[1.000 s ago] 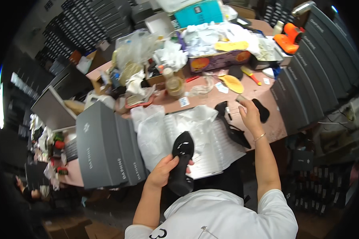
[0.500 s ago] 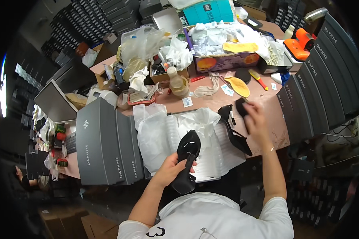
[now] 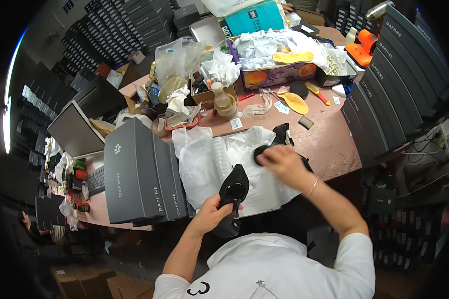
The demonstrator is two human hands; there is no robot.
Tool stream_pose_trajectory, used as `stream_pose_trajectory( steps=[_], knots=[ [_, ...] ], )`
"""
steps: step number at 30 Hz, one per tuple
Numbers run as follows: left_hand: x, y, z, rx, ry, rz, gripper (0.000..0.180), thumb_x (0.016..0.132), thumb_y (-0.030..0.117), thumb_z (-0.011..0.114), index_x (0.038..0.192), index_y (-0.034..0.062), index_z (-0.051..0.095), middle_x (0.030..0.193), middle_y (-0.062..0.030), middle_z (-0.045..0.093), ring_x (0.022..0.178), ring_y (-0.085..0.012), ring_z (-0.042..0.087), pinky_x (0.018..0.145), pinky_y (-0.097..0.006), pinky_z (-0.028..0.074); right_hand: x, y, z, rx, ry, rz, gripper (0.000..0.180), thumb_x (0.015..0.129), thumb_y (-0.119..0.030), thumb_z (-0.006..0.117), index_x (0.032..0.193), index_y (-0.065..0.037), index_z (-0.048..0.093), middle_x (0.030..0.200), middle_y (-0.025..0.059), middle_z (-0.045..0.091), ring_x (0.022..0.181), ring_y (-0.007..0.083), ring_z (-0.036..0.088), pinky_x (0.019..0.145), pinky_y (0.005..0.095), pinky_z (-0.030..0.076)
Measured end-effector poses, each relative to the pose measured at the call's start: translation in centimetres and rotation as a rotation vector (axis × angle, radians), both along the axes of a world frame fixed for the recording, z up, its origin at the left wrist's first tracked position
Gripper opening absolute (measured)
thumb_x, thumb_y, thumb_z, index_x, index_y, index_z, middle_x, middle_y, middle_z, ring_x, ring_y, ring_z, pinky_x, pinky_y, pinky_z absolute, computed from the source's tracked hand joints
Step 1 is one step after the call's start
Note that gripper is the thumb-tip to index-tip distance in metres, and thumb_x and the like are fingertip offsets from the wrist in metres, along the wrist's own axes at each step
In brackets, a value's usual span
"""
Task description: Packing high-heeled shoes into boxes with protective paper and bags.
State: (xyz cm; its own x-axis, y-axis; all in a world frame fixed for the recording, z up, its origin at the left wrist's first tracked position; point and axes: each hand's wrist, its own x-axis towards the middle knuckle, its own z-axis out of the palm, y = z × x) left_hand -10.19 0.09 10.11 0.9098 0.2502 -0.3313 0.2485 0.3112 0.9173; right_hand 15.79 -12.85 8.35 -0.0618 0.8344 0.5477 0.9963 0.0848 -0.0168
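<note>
My left hand (image 3: 208, 215) grips a black high-heeled shoe (image 3: 234, 184) around its strap and heel part, holding it above the near edge of an open shoe box (image 3: 264, 205). White tissue paper (image 3: 248, 142) and a clear ribbed plastic wrap (image 3: 218, 158) lie in that box. Between the fingers of my right hand (image 3: 288, 168) is a round black pad (image 3: 259, 154), held apart from the shoe, to its right. Behind that hand lies a second black shoe (image 3: 281, 132), partly covered by the hand and wrist.
Grey shoe boxes stand left (image 3: 132, 174) and in a tall stack right (image 3: 381, 94). Along the back are a purple carton (image 3: 279, 77) of white cloths, a glass bottle (image 3: 225, 103), a yellow insole (image 3: 295, 103), a brush (image 3: 318, 93) and a small brownish block (image 3: 306, 122).
My right hand has carried the black pad left and nearer, toward the held shoe. The small brownish block now shows on the table. My left hand keeps its hold on the shoe.
</note>
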Motion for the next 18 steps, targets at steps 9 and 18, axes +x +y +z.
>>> stream_pose_trajectory(
  steps=[9,18],
  knots=[
    [1.9,0.0,2.4,0.986,0.173,-0.227,0.028,0.087,0.031,0.062,0.092,0.0033,0.06,0.087,-0.0165,0.062,0.085,-0.0373,0.06,0.071,-0.044,0.046,8.0,-0.8,-3.6,0.043,0.788,-0.336,0.051,0.083,-0.022,0.069,0.126,0.001,0.052,0.12,0.0199,0.058,0.109,0.0339,0.055,0.093,0.0377,0.044],
    [4.7,1.9,4.1,1.626,-0.421,-0.194,0.039,0.073,0.023,0.074,0.106,0.0068,0.061,0.107,-0.0095,0.06,0.105,-0.0264,0.055,0.107,-0.05,0.029,-3.9,-2.1,-0.4,-0.813,1.621,0.431,0.087,0.073,-0.022,0.081,0.144,-0.003,0.034,0.127,0.0091,0.054,0.113,0.0145,0.05,0.098,0.0296,0.039]
  ],
)
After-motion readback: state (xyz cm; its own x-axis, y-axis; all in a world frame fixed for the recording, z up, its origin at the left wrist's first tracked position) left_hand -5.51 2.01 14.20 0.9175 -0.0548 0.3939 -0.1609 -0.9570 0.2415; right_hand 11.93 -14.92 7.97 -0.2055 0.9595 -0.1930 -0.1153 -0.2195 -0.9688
